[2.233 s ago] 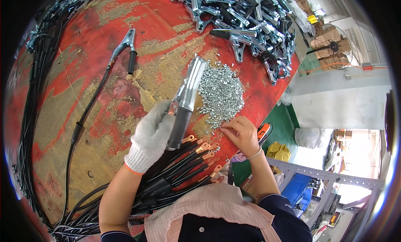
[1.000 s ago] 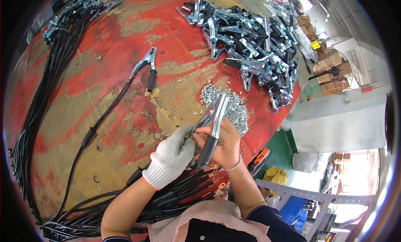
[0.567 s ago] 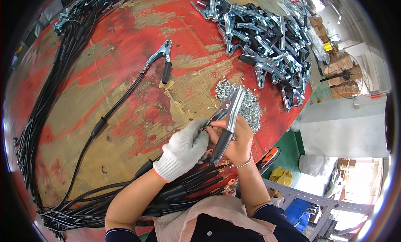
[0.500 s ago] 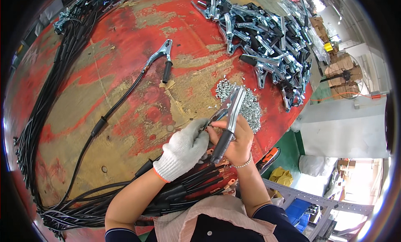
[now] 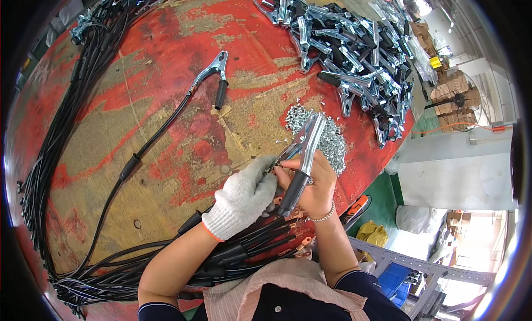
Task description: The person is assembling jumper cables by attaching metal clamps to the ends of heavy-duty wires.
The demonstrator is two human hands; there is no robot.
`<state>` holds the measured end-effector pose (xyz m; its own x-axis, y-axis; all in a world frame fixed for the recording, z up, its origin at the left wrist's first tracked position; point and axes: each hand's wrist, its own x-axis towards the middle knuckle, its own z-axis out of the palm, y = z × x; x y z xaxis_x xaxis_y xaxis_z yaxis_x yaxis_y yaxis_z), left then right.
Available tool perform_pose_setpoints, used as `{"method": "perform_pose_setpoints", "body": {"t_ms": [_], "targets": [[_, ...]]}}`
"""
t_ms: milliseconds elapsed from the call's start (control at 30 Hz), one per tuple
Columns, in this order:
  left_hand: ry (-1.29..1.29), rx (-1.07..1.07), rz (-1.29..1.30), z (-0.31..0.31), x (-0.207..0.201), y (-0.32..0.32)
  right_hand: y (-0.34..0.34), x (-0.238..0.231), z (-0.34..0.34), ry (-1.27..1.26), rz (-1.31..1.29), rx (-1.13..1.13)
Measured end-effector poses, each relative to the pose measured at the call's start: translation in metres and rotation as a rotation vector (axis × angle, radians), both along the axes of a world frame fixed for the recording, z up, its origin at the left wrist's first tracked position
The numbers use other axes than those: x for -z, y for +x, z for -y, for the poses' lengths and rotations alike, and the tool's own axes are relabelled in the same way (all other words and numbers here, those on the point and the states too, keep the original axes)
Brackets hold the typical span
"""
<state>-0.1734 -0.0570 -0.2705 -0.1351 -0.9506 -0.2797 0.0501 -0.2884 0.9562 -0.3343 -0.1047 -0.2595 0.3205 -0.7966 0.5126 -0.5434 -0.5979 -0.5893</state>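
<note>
A silver cable clamp (image 5: pixel 313 139) with a black handle sleeve is held between my two hands above the table, jaws pointing up and away. My left hand (image 5: pixel 238 196), in a white knit glove, is closed on its bare handle end. My bare right hand (image 5: pixel 318 192) is closed around the clamp, thumb and fingertip pinching near the same spot; anything small between them is hidden. Just beyond lies a heap of small screws (image 5: pixel 333 146). Below my wrists, black cables (image 5: pixel 235 255) end in copper lugs (image 5: pixel 303 243).
A large pile of clamps (image 5: pixel 354 57) covers the far right of the red, worn table (image 5: pixel 183 38). Another clamp (image 5: pixel 213 70), joined to a cable, lies at the middle. A long cable bundle (image 5: pixel 83 93) runs down the left. A fan (image 5: pixel 459 100) stands off to the right.
The clamp's black handle has tilted very slightly. Both hands stay almost in place, still holding the clamp.
</note>
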Motion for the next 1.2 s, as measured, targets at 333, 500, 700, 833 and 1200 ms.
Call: {"method": "perform_pose_setpoints", "body": {"t_ms": [333, 500, 700, 833, 1200], "targets": [[0.069, 0.033, 0.066, 0.002, -0.017, 0.003, -0.001, 0.005, 0.001, -0.028, 0.003, -0.019], [0.133, 0.055, 0.055, 0.006, -0.027, 0.006, 0.001, 0.000, 0.000, -0.020, 0.032, -0.013], [0.096, 0.031, 0.037, 0.003, -0.017, 0.005, 0.001, 0.004, 0.000, -0.114, -0.056, -0.004], [0.083, 0.031, 0.057, 0.004, -0.015, 0.005, -0.002, 0.000, 0.000, -0.123, -0.050, -0.073], [0.116, 0.036, -0.013, 0.003, -0.016, 0.003, -0.022, 0.001, -0.002, -0.195, -0.142, -0.137]]}}
